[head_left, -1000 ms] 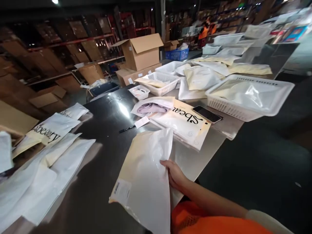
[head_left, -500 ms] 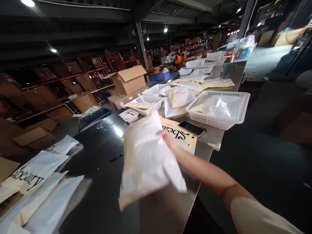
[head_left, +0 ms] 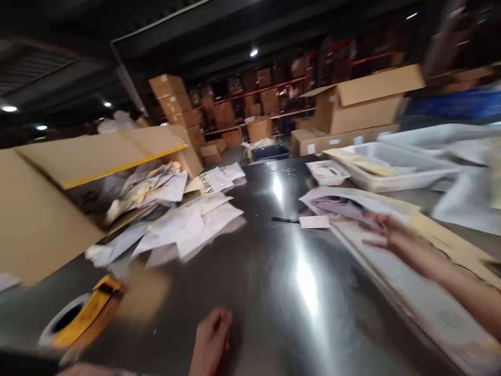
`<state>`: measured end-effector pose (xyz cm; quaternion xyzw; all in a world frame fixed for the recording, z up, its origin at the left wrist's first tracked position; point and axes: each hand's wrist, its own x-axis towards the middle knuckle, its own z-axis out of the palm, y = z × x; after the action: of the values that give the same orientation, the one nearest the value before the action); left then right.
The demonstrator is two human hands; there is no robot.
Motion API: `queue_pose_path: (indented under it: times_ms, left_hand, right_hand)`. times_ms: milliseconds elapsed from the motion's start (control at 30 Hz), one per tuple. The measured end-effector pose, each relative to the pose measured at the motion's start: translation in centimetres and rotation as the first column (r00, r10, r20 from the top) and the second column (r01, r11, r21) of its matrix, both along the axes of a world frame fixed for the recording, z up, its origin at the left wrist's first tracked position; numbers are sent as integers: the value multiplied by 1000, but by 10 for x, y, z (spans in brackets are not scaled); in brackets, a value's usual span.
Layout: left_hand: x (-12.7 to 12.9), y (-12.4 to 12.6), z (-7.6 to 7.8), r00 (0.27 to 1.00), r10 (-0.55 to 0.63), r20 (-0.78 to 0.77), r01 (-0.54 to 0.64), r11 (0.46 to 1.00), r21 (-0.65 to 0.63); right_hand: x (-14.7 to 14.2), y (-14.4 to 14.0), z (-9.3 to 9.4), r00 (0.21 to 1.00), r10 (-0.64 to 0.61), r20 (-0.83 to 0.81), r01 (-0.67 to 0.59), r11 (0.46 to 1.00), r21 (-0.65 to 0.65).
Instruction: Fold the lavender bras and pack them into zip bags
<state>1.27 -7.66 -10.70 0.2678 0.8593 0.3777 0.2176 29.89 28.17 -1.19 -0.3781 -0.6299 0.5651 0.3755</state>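
Observation:
My right hand (head_left: 387, 235) is at the right, its fingers and thumb closed about a mauve-grey piece (head_left: 338, 206) at the open end of a white mailing bag (head_left: 410, 271). Blur hides whether this piece is the bag's lining or something inside. The bag lies along the table's right side, over a cream printed bag (head_left: 450, 237). Low in the middle, my left hand (head_left: 213, 334) is a loose fist above the bare metal, with nothing visible in it. A black pen (head_left: 285, 220) and a small white card (head_left: 314, 222) lie left of the bag.
A tape dispenser (head_left: 88, 313) sits at the lower left, beneath an open carton (head_left: 50, 209) of bags. More white mailers (head_left: 195, 224) lie beside it. White baskets (head_left: 395, 180) and a cardboard box (head_left: 360, 112) stand at the back right.
The view has swung left. The white bag that my right hand held up over the table is now down on the right side. My left hand and the tape dispenser have come into view.

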Motion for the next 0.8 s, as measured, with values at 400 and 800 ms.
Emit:
queue_pose_path:
  times_ms: [400,800]
  left_hand:
    - [-178,92,7,792,41,-609,-220,950,-222]
    - [-126,114,-2,890,-165,-425,10,939,-345]
  right_hand:
    - [-42,-141,-142,545,20,838,-637,659,399]
    - [-41,-145,-131,615,120,779,-577,742,341]
